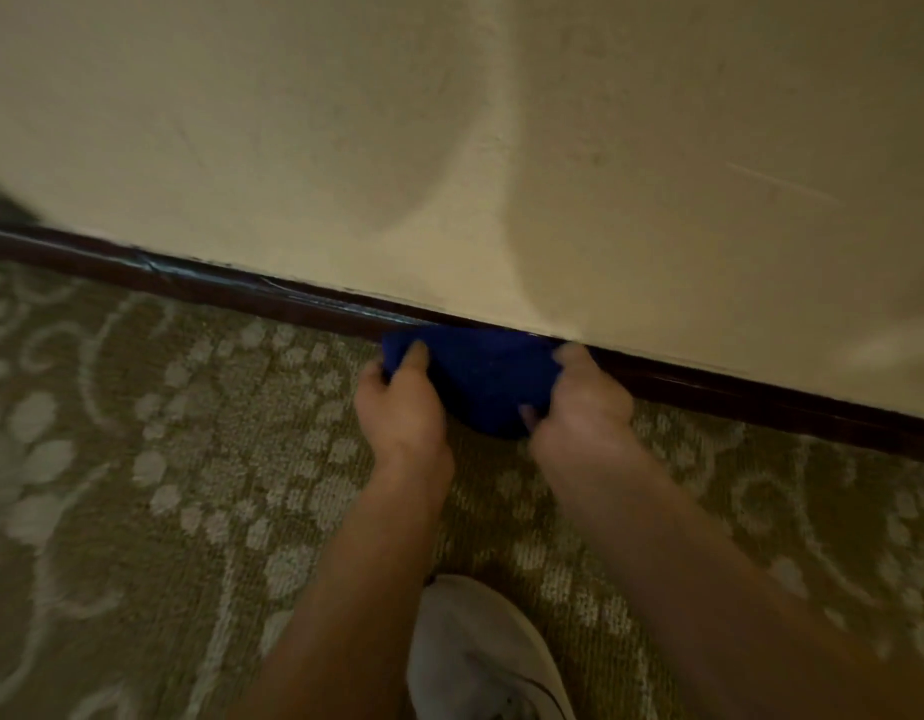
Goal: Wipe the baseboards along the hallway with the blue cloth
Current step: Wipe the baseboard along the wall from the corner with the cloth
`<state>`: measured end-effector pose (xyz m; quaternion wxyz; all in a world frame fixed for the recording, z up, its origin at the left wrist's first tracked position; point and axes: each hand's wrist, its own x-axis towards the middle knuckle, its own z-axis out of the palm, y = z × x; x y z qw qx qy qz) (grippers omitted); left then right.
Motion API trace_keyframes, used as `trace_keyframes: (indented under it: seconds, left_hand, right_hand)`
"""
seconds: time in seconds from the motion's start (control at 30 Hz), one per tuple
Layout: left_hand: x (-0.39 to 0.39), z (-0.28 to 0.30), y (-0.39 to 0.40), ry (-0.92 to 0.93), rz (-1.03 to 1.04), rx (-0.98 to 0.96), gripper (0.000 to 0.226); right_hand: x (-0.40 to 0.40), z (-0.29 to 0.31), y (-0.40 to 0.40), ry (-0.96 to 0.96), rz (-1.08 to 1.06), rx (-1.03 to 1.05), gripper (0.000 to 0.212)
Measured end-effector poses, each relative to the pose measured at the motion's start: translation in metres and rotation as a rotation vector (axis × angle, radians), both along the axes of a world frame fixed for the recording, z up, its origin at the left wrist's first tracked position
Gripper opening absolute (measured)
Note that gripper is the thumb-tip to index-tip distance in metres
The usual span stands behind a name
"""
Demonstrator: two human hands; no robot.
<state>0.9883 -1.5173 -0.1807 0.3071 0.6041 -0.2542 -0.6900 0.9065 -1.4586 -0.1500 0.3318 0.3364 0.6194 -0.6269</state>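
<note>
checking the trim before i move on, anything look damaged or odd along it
Yes: the baseboard shows pale scuff-like streaks on its top edge, left of the blue cloth. The wall has a faint scratch.

No readable text from my feed

I find no words, labels, brands or numbers anywhere; the picture is blurred, and every surface I see carries only pattern or plain colour.
</note>
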Motion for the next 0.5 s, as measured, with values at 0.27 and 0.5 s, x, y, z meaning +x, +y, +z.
trace_keyframes:
  seconds: [0.27,0.5]
  left_hand:
    - [-0.006,0.009,-0.032,-0.156,0.07,-0.127,0.007]
    - [-0.049,0.004,0.038,-0.113,-0.162,-0.112,0.006]
  right_hand:
    - [0.007,0.009,0.005,-0.071,0.168,-0.142,0.013]
    - [-0.031,0.008,0.077,0.057,-0.016,-0.09,0.01]
